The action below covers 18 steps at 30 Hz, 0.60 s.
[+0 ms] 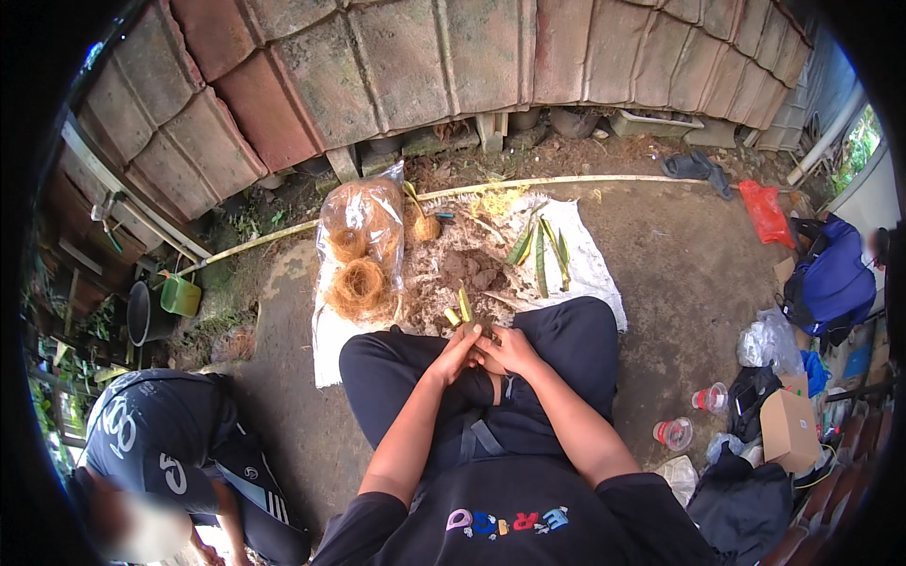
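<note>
White sheet [602, 274] ends beside your knees [576, 330]; open concrete [661, 283] right of it. Your left hand [455, 357] and right hand [512, 351] together, closed round a brown clump [486, 326], yellow-green cuttings [464, 304] jutting toward the sheet.

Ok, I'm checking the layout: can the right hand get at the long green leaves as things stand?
Probably yes: the green leaves lie uncovered on the white sack just past the right knee, though the right hand holds a leaf piece alongside the left hand.
</note>
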{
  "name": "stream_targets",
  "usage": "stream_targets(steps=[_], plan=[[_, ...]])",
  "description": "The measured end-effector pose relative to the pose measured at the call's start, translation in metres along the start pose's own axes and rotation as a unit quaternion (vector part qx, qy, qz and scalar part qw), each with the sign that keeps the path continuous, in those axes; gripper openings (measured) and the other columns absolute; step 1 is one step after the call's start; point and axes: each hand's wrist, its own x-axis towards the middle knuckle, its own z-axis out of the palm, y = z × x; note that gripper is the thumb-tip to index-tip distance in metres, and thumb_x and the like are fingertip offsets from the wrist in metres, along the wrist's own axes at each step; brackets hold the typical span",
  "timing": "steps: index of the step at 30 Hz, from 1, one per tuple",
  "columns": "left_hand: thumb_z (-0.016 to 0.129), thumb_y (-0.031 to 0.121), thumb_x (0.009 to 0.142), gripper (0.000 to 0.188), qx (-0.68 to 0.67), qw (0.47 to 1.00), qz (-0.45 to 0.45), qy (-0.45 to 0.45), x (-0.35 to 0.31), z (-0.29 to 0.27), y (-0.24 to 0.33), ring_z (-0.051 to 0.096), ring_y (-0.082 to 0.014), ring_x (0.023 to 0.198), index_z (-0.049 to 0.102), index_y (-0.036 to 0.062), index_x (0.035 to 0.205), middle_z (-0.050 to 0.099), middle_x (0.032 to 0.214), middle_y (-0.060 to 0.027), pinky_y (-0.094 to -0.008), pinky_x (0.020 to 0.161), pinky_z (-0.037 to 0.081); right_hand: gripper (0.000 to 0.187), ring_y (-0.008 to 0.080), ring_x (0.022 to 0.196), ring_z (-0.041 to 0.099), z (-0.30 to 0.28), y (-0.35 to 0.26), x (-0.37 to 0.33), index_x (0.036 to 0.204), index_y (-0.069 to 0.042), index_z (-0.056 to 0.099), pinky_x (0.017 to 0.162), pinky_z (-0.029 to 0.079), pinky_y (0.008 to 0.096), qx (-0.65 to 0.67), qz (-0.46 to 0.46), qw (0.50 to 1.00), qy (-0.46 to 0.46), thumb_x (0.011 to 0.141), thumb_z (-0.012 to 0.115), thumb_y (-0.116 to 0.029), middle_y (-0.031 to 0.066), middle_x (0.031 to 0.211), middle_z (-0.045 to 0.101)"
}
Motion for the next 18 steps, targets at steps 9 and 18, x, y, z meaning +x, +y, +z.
stream_targets(steps=[9, 18], plan=[[0.057, 0.042, 0.096, 0.043, 0.079, 0.994, 0.058, 0.049, -0.006, 0.015, 0.003, 0.054, -0.0117, 0.052, 0.047, 0.0039, 0.114, 0.058, 0.082, -0.0059, -0.0244, 0.046, 0.040, 0.056, 0.0431, 0.080, 0.066, -0.006, -0.008, -0.013, 0.111, 0.004, 0.060, 0.066, 0.051, 0.0466, -0.062, -0.003, 0.998, -0.021, 0.089, 0.062, -0.048, 0.0260, 0.083, 0.067], [0.044, 0.041, 0.100, 0.043, 0.191, 0.963, 0.118, 0.150, -0.007, 0.010, -0.007, 0.055, -0.0174, 0.045, 0.056, 0.0004, 0.106, 0.061, 0.065, -0.0093, -0.0327, 0.047, 0.045, 0.047, 0.0408, 0.085, 0.066, 0.007, -0.009, -0.023, 0.108, 0.000, 0.063, 0.071, 0.050, 0.0438, 0.053, 0.013, 0.999, 0.006, 0.097, 0.051, -0.045, 0.0235, 0.085, 0.067]])
